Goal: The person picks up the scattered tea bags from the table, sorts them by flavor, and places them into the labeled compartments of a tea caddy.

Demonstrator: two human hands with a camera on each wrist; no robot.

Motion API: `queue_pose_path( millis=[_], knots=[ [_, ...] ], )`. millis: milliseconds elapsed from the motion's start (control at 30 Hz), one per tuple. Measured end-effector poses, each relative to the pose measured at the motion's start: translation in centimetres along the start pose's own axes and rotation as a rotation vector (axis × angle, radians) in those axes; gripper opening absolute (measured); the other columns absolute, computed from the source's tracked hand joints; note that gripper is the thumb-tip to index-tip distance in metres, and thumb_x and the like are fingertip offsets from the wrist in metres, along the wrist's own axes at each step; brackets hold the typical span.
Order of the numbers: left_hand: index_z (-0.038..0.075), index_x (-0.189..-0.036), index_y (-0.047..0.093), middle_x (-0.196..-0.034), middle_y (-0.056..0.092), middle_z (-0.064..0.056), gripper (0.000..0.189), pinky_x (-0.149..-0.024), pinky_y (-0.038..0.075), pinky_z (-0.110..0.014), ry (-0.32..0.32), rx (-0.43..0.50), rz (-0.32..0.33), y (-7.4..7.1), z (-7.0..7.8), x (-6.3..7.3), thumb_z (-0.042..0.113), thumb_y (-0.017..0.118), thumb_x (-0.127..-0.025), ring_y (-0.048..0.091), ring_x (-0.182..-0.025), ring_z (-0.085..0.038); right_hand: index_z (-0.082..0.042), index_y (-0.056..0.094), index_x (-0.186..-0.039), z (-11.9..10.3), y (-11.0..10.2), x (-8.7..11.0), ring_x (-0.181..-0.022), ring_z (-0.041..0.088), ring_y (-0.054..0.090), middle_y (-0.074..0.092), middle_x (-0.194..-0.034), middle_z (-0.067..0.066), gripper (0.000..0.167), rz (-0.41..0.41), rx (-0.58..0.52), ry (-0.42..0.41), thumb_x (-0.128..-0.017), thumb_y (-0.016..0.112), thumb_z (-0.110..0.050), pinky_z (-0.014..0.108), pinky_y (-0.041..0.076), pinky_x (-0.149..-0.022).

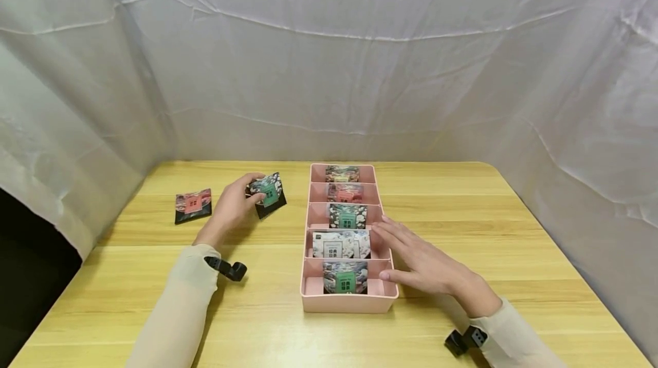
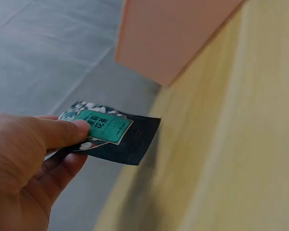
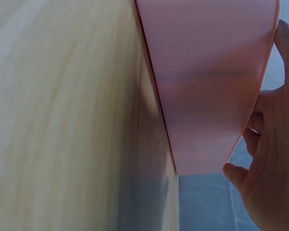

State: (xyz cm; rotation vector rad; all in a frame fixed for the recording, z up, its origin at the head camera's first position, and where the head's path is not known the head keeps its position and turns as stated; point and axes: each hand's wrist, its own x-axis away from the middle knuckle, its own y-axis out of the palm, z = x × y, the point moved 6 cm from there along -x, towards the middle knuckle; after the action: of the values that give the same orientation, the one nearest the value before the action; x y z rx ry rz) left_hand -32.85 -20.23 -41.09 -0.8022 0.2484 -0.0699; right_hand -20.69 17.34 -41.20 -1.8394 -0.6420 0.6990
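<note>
My left hand pinches a dark tea sachet with a green label between thumb and fingers, left of the pink divided box. In the left wrist view the thumb lies across the green label of the tilted sachet. Along the box's right rim rests my right hand, its fingers extended and the thumb near the front compartment. The right wrist view shows fingertips at the rim of the box. Tea sachets stand in its compartments, including a white one and a green-labelled one at the front.
A red-labelled sachet lies on the wooden table, left of my left hand. The box's rear compartments hold a red-labelled sachet and a yellow-labelled one. Pale curtains hang behind the table and at both sides.
</note>
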Motion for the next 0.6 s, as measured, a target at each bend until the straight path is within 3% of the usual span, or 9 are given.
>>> queue_pose_path(
  millis=[100, 267, 400, 600],
  knots=[
    [0.011, -0.143, 0.048, -0.134, 0.056, -0.018, 0.051, -0.097, 0.046, -0.053, 0.039, -0.006, 0.026, -0.6, 1.1, 0.2, 0.018, 0.065, -0.096, 0.057, -0.114, -0.036, -0.013, 0.022, -0.157, 0.0, 0.0, 0.0, -0.148, 0.028, 0.015, 0.020, -0.161, 0.013, 0.082, 0.001, -0.002, 0.001, -0.094, 0.058, -0.052, 0.053, 0.023, -0.115],
    [0.014, -0.140, 0.052, -0.116, 0.064, -0.014, 0.046, -0.079, 0.055, -0.045, 0.091, 0.016, 0.057, -1.1, 3.0, 0.6, 0.020, 0.064, -0.096, 0.064, -0.099, -0.030, -0.013, 0.021, -0.157, 0.0, 0.1, 0.0, -0.148, 0.028, 0.015, 0.021, -0.160, 0.013, 0.082, 0.003, 0.004, -0.003, -0.094, 0.058, -0.052, 0.054, 0.025, -0.114],
    [0.012, -0.138, 0.054, -0.105, 0.066, -0.014, 0.043, -0.073, 0.057, -0.044, 0.127, 0.035, 0.083, -1.6, 4.7, 1.1, 0.019, 0.065, -0.096, 0.065, -0.096, -0.030, -0.013, 0.022, -0.157, -0.1, 0.0, 0.0, -0.148, 0.027, 0.015, 0.021, -0.160, 0.013, 0.082, 0.005, -0.002, -0.006, -0.094, 0.058, -0.051, 0.054, 0.024, -0.114],
    [0.011, -0.133, 0.058, -0.103, 0.067, -0.016, 0.039, -0.065, 0.056, -0.039, 0.185, 0.071, 0.141, -2.1, 7.0, 2.0, 0.015, 0.066, -0.095, 0.067, -0.090, -0.030, -0.014, 0.022, -0.157, -0.1, 0.0, 0.0, -0.148, 0.027, 0.015, 0.021, -0.161, 0.013, 0.082, 0.006, -0.001, -0.004, -0.094, 0.058, -0.052, 0.053, 0.024, -0.115]
  ],
)
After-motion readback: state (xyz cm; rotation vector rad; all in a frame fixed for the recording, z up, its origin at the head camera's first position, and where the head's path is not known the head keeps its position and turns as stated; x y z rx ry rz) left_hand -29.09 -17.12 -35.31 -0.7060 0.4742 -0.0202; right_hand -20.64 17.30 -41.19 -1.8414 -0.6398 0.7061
